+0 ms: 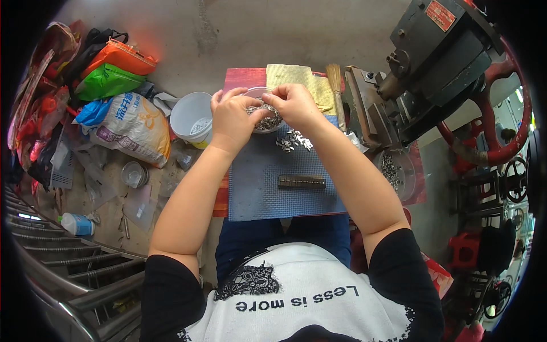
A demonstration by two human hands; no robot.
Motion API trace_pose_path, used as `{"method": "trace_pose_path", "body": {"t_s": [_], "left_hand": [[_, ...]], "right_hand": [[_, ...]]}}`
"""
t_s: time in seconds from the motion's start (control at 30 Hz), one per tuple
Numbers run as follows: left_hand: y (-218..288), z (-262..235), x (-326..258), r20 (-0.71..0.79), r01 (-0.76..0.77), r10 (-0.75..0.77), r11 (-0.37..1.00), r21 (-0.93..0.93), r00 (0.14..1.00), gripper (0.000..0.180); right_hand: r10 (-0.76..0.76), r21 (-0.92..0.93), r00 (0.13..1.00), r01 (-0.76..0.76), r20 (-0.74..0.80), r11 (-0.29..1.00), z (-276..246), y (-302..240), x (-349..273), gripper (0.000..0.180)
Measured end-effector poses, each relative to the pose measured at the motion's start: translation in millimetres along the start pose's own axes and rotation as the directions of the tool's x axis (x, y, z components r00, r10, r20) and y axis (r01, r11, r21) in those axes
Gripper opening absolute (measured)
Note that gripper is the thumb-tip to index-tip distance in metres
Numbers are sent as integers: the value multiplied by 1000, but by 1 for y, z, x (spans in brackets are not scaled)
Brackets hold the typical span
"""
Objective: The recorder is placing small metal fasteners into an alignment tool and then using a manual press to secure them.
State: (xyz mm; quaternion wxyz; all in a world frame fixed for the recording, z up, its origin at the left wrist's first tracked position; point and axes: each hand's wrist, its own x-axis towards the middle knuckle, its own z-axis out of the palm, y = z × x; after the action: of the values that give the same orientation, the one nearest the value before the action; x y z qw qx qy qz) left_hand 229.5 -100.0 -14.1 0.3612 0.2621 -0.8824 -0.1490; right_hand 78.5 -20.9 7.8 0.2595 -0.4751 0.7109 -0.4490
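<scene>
Over a clear round bowl [268,123] filled with small metal pieces, my two hands are close together. My left hand [232,117] is curled at the bowl's left side, its thumb and forefinger bent toward each other. At the bowl's right edge, my right hand [296,105] has its thumb and fingers drawn into a pinch. Anything between the fingertips is too small to make out. Below the bowl, a loose pile of small silvery metal pieces [293,141] lies on a blue textured mat [250,196]. Nearer to me rests a dark slotted metal bar [302,181].
A dark press machine [433,68] with a red handwheel [490,137] stands at the right. Beside it are a brush [336,94] and a clear tub [405,174] of metal pieces. Left of the table are a white bucket [192,117], stuffed bags [134,128] and a metal railing [85,268].
</scene>
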Motion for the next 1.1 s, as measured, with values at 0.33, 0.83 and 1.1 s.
{"method": "trace_pose_path", "body": {"t_s": [0.33, 0.83, 1.1], "left_hand": [[2, 5, -8, -92, -97, 95, 995, -23, 991, 17], [63, -27, -112, 325, 142, -63, 964, -225, 944, 34], [69, -10, -128, 228, 176, -131, 966, -190, 965, 29]], "right_hand": [[56, 115, 998, -56, 0, 992, -5, 9, 4, 26], [93, -226, 978, -48, 189, 973, -16, 20, -127, 19], [45, -282, 982, 8, 181, 959, -8, 23, -126, 19]]}}
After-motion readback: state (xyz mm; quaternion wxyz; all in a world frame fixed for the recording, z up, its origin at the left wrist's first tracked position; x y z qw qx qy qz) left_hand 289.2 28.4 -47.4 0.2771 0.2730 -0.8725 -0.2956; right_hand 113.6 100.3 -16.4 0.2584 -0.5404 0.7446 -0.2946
